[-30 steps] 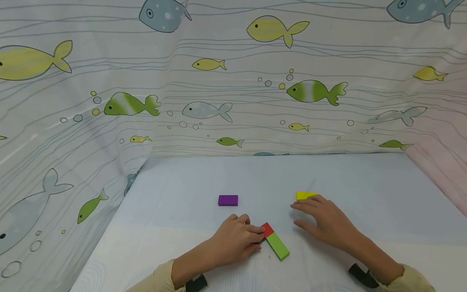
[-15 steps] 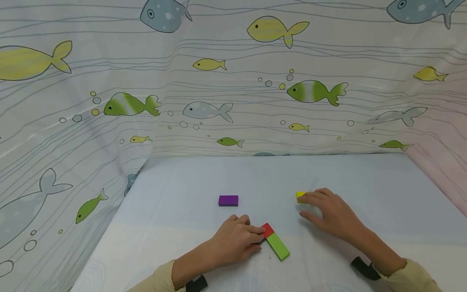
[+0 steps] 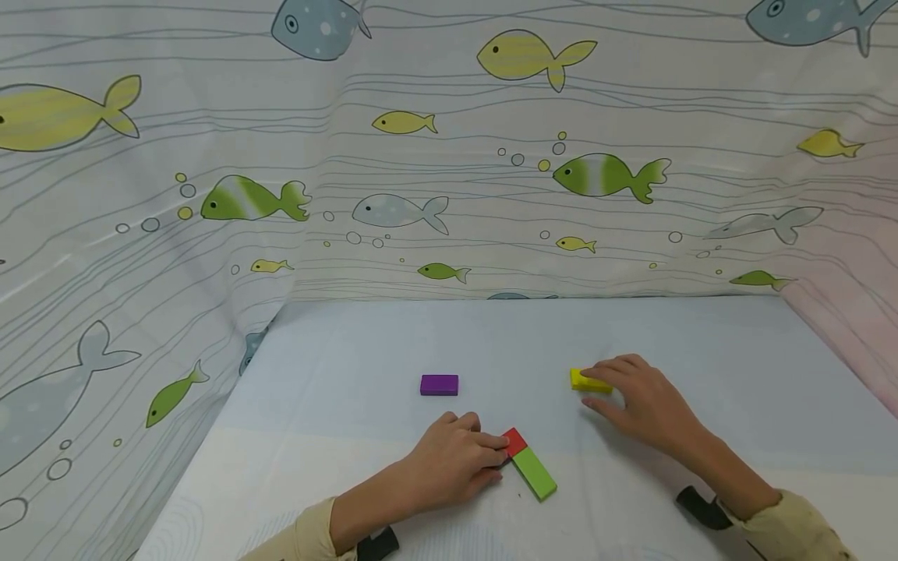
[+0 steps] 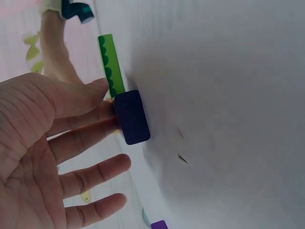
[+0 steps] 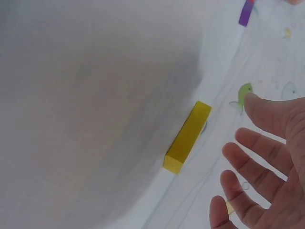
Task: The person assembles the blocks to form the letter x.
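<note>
In the head view, my left hand (image 3: pixel 452 460) rests its fairly straight fingers on a small red block (image 3: pixel 515 442). A dark blue block face (image 4: pixel 132 117) shows beneath those fingertips in the left wrist view. Against the red block lies a long green block (image 3: pixel 536 473), slanting toward the near side. My right hand (image 3: pixel 641 401) hovers with spread, relaxed fingers at the yellow block (image 3: pixel 591 381), overlapping its top in the head view. From the right wrist, the yellow block (image 5: pixel 188 138) appears apart from the fingers, lying on the table.
A purple block (image 3: pixel 439 385) lies on the white-covered table (image 3: pixel 351 343), left of the yellow one. Fish-patterned cloth (image 3: pixel 393 164) hangs behind the table and along its left side. Black bands (image 3: pixel 703 508) sit at both wrists.
My right hand has drawn back rightward and slightly away, uncovering more of the yellow block. The left hand and the other blocks hold their places.
</note>
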Tool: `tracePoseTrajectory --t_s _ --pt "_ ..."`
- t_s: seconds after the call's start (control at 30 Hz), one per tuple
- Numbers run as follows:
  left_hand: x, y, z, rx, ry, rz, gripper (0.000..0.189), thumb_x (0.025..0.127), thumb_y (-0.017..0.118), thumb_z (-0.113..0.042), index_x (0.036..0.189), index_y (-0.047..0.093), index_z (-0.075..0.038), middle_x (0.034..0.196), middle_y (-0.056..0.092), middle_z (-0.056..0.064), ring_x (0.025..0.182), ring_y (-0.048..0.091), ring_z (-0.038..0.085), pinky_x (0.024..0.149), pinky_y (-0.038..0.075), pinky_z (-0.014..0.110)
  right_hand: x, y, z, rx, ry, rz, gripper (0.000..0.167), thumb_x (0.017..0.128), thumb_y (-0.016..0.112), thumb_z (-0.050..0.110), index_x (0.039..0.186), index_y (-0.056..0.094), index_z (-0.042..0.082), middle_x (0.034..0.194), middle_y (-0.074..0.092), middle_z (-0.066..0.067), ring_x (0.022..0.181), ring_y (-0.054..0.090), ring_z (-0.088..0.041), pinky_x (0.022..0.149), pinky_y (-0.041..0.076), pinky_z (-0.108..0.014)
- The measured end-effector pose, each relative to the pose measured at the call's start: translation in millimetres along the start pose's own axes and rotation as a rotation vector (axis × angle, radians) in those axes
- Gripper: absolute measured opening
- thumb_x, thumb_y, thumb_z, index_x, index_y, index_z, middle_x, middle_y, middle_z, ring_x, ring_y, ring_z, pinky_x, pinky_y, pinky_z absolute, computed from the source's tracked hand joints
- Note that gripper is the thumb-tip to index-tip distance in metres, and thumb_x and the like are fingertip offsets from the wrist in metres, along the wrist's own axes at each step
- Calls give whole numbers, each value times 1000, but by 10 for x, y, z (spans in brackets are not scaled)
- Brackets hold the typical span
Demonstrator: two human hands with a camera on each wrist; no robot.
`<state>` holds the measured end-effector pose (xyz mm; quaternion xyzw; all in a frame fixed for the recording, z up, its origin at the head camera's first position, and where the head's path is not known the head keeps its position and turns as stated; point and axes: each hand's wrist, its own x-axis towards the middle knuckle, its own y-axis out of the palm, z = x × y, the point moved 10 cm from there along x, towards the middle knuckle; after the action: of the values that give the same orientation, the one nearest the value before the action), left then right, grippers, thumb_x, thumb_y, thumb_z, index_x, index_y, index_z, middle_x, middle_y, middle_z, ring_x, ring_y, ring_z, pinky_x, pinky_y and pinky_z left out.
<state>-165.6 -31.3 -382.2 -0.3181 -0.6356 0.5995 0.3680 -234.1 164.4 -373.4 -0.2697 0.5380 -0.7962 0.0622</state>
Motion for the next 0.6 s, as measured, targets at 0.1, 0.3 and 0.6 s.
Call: tracePoseTrajectory --t_s 0.1,0.3,0.6 --pt "0 13 0 2 -3 11 24 92 70 -36 114 76 -29 123 66 -13 87 52 9 64 28 19 15 17 -34 6 22 14 39 79 84 25 115 73 13 113 69 -5 107 57 -28 85 48 -52" --pt "2 14 5 9 -2 8 24 91 71 -37 114 76 -29 123 66 -14 86 51 8 64 27 20 32 27 -77 10 41 21 38 79 84 24 114 73 12 112 69 -6 106 57 -29 85 48 -53" --pt "-4 29 17 6 -22 45 25 93 69 -37 117 74 -30 125 65 -14 87 51 9 65 28 20 62 38 -148 5 42 10 38 78 85 23 112 74 10 110 70 -8 104 57 -31 84 49 -53"
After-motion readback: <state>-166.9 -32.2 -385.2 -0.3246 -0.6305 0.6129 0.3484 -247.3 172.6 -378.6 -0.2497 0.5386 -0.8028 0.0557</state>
